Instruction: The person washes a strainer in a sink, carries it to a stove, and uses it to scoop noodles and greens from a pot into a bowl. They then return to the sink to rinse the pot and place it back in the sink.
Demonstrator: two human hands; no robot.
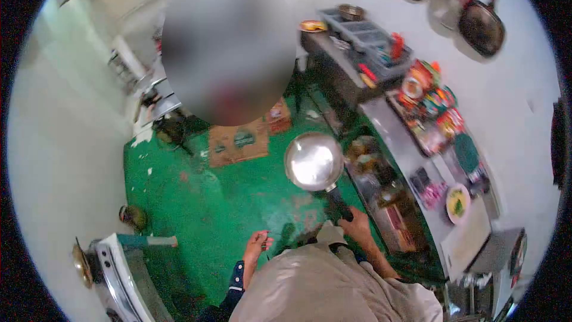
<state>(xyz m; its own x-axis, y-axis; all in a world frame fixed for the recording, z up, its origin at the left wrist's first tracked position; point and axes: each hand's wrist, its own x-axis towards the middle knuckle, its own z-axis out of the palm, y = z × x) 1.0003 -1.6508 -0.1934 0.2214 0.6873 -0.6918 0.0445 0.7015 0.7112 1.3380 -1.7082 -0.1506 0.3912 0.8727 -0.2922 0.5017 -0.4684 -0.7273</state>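
Observation:
My right hand (357, 226) is wrapped round the black handle (339, 204) of a shiny metal frying pan (314, 161). The pan is held out in front of me above the green floor, and its bright inside faces up with no food visible in it. My left hand (258, 244) hangs in front of my beige apron, away from the pan. Its fingers are loosely bent and a little apart, and I see nothing in them.
On my right runs a metal counter (390, 125) with food packets (426, 92), a plate of food (458, 204) and a cutting board (468, 244). Pans (481, 27) hang on the wall. Flattened cardboard (238, 143) lies on the floor ahead. A stove (119, 274) stands at left.

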